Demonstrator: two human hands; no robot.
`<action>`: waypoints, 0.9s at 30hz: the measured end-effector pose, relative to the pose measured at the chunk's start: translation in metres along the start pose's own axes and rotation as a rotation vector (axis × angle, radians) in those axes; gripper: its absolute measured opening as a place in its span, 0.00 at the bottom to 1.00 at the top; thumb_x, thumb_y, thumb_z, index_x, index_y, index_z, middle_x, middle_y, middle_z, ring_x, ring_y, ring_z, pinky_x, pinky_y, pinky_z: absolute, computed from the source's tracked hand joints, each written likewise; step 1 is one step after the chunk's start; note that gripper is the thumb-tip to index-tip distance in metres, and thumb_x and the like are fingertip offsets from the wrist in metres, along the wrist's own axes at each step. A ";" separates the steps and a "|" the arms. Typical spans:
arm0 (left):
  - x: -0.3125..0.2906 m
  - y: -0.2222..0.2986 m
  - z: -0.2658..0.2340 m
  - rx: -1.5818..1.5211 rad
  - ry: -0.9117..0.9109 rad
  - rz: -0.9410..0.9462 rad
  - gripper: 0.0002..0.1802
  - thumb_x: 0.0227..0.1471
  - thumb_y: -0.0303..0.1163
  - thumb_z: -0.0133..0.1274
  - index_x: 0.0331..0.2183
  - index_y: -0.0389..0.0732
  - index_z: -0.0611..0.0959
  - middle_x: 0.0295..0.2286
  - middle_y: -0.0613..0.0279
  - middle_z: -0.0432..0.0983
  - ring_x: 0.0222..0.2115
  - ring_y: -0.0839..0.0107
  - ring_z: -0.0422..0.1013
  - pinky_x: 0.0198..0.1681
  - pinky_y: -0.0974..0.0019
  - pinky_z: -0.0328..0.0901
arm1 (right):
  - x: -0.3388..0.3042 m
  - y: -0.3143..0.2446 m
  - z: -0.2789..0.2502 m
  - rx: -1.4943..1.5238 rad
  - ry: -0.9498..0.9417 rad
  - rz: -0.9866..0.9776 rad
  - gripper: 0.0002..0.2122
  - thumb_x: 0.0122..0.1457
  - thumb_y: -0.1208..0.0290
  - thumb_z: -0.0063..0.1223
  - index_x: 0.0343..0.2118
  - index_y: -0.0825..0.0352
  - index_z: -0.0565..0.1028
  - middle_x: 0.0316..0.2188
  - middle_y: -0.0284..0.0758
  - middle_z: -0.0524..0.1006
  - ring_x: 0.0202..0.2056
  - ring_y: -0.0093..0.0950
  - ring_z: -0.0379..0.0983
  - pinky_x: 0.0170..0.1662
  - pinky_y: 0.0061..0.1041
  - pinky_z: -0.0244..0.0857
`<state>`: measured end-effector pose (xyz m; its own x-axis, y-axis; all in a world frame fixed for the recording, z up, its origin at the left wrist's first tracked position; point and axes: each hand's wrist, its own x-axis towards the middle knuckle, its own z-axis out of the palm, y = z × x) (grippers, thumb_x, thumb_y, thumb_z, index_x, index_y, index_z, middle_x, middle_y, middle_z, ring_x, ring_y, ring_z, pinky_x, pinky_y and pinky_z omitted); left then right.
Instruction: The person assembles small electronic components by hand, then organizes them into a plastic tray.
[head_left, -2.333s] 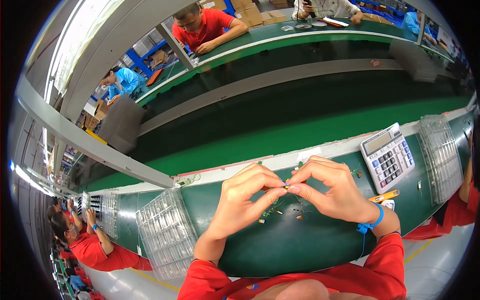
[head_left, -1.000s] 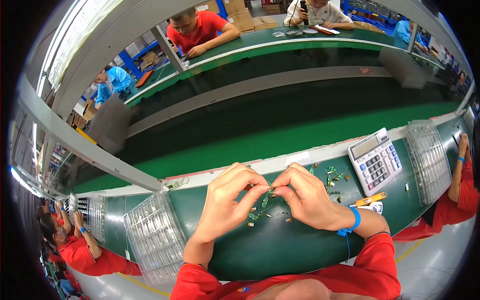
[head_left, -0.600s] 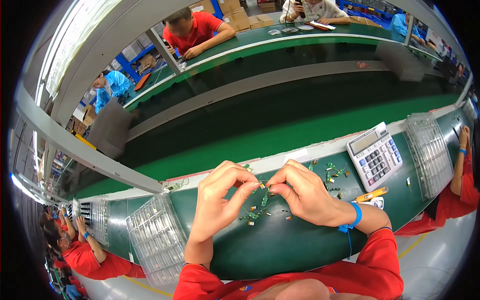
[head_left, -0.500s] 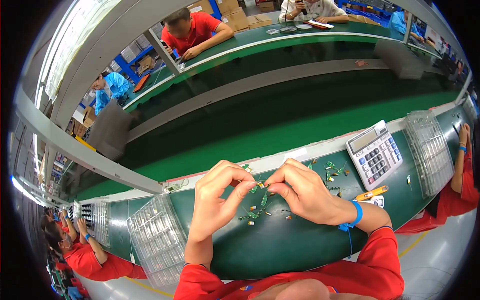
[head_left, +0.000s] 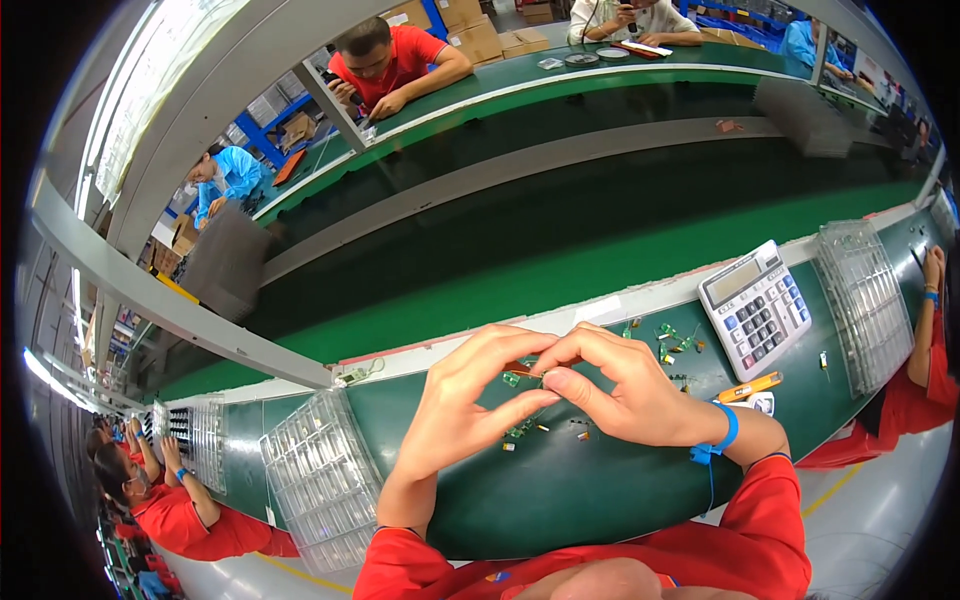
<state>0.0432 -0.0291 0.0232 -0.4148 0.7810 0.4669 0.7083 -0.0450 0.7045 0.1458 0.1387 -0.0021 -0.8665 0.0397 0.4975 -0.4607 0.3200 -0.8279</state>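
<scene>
My left hand and my right hand meet above the green bench, fingertips together. Between them shows a small green circuit board with a thin orange wire running to the pinched fingers of my right hand. My left thumb and forefinger curve round to the same spot; their tips are partly hidden behind the right hand, as is what they grip. Beneath my hands lie several small circuit boards with fine wires and little gold-coloured parts. More such boards lie scattered beyond my right hand.
A calculator and an orange-yellow cutter knife lie at right. Clear plastic trays stand left, with another tray stack far right. A metal post rises at left. Co-workers sit on both sides and across the line.
My hands have drawn closer together, and the fingertips that were apart now touch. My left hand has shifted to the right. The view has moved slightly.
</scene>
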 end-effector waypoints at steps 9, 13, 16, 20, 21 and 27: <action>-0.007 0.007 -0.001 0.036 0.039 0.065 0.16 0.36 0.21 0.66 0.34 0.38 0.85 0.34 0.59 0.77 0.36 0.65 0.74 0.39 0.65 0.71 | -0.005 0.001 -0.002 0.243 -0.112 0.204 0.09 0.61 0.71 0.54 0.39 0.71 0.75 0.33 0.37 0.77 0.36 0.25 0.75 0.40 0.24 0.69; -0.009 0.007 -0.002 0.041 0.054 0.122 0.15 0.36 0.20 0.66 0.32 0.37 0.84 0.33 0.58 0.76 0.36 0.64 0.75 0.39 0.65 0.72 | -0.004 -0.004 -0.002 0.395 -0.142 0.283 0.08 0.61 0.72 0.56 0.39 0.71 0.75 0.35 0.34 0.77 0.38 0.22 0.74 0.44 0.22 0.69; -0.012 0.002 -0.003 0.045 0.009 0.155 0.14 0.36 0.20 0.66 0.31 0.36 0.83 0.32 0.58 0.75 0.36 0.63 0.75 0.39 0.65 0.72 | -0.002 0.000 -0.006 0.483 -0.185 0.340 0.08 0.59 0.72 0.57 0.38 0.70 0.75 0.34 0.32 0.77 0.40 0.20 0.73 0.44 0.22 0.68; -0.011 0.007 -0.004 0.017 0.007 0.245 0.14 0.35 0.21 0.67 0.29 0.36 0.83 0.32 0.59 0.75 0.36 0.62 0.75 0.39 0.63 0.72 | 0.002 -0.004 -0.010 0.604 -0.291 0.497 0.08 0.55 0.74 0.63 0.34 0.69 0.74 0.34 0.31 0.76 0.41 0.20 0.74 0.47 0.21 0.68; -0.010 0.008 -0.004 0.019 0.010 0.240 0.14 0.35 0.21 0.67 0.29 0.36 0.83 0.32 0.59 0.75 0.36 0.62 0.75 0.39 0.63 0.72 | 0.003 -0.004 -0.010 0.692 -0.310 0.510 0.09 0.53 0.75 0.65 0.32 0.68 0.73 0.34 0.31 0.76 0.42 0.21 0.74 0.48 0.21 0.68; -0.006 0.006 -0.002 -0.019 -0.014 0.340 0.15 0.34 0.23 0.68 0.29 0.36 0.82 0.31 0.60 0.76 0.35 0.60 0.75 0.37 0.62 0.71 | 0.004 -0.003 -0.013 0.756 -0.375 0.609 0.11 0.50 0.78 0.66 0.30 0.67 0.72 0.37 0.31 0.74 0.42 0.21 0.73 0.51 0.22 0.67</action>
<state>0.0494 -0.0353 0.0255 -0.1488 0.7280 0.6692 0.7939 -0.3155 0.5197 0.1465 0.1497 0.0057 -0.9372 -0.3426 -0.0648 0.1872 -0.3377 -0.9224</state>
